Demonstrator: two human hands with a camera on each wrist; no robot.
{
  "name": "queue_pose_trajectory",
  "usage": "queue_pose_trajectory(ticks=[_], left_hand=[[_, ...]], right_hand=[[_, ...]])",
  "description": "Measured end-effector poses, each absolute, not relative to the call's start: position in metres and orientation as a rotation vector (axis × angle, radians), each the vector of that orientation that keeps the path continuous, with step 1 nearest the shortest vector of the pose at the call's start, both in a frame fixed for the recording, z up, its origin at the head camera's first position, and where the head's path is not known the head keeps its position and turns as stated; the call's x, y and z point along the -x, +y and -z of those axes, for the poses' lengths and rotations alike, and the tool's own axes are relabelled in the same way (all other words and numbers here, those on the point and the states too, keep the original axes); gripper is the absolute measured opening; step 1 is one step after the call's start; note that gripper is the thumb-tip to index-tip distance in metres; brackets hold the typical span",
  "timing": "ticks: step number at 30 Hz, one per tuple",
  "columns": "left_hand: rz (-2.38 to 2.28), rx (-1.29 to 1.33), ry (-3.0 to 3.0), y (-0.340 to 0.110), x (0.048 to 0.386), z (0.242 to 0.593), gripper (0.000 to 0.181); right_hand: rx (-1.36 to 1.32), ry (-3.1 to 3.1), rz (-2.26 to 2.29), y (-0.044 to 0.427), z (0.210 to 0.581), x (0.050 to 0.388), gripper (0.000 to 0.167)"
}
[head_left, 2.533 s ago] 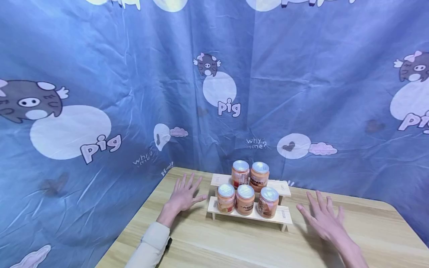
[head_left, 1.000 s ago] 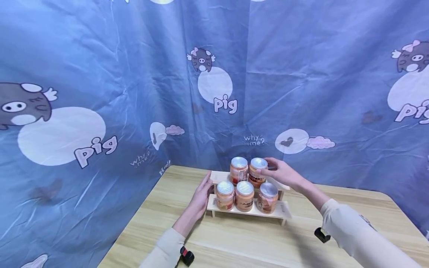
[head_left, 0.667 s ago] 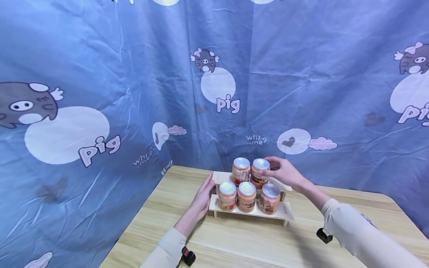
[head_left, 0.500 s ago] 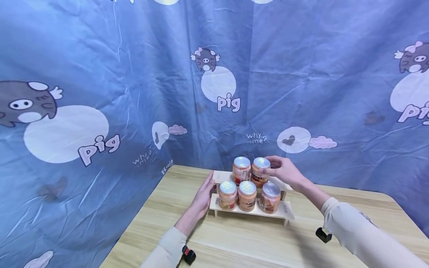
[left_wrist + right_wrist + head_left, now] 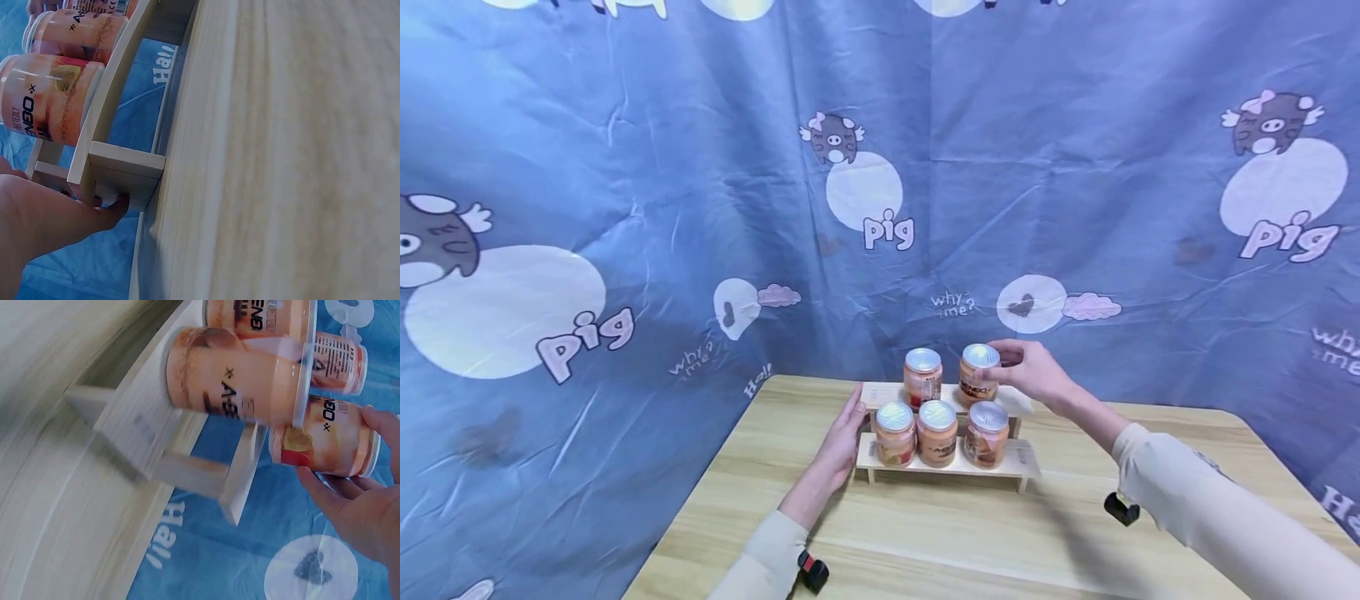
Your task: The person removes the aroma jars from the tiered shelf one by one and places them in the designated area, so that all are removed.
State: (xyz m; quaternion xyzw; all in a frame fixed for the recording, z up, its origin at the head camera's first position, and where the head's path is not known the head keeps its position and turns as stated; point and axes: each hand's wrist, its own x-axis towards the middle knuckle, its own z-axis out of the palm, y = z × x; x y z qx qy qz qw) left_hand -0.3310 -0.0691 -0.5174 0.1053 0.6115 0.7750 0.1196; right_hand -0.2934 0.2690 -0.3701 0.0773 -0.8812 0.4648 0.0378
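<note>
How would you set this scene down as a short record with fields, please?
Stand: two-tier, pale wood, on a wood-grain table
Upper tier: one can standing left of centre; held can at or above the right half
Lower tier: three upright cans in a row
Lids: silver-coloured on all five
Right hand: grips the held can
Left hand: touches the stand's left end
Unclear: whether the held can's base touches the tier
Backdrop: blue cloth printed with cartoon pigs

Head view bright, jar lids (image 5: 981, 356) glinting; wrist views dimmer, tabletop (image 5: 294, 175) soft.
</note>
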Motion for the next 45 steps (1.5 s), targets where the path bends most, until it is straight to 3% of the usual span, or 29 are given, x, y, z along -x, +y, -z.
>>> queue_pose_trajectory(ticks=[23,35,45], left_hand=[[-2.225,-0.295,1.739,-0.07,0.329,0.514,0.061],[-2.214,-0.278,1.682,-0.072,0.329,0.516,0.06],[-2.207,-0.295,1.692,-0.072,0.331,0.514,0.061]], right_hand=[[-0.025,-2.668,-1.341,0.37,0.363,0.254,0.077],[0.102,-2.686,-1.297,0.424,0.396,0.236,0.075],[0.236,-2.733,-0.974,0.472,0.433,0.233,0.07]])
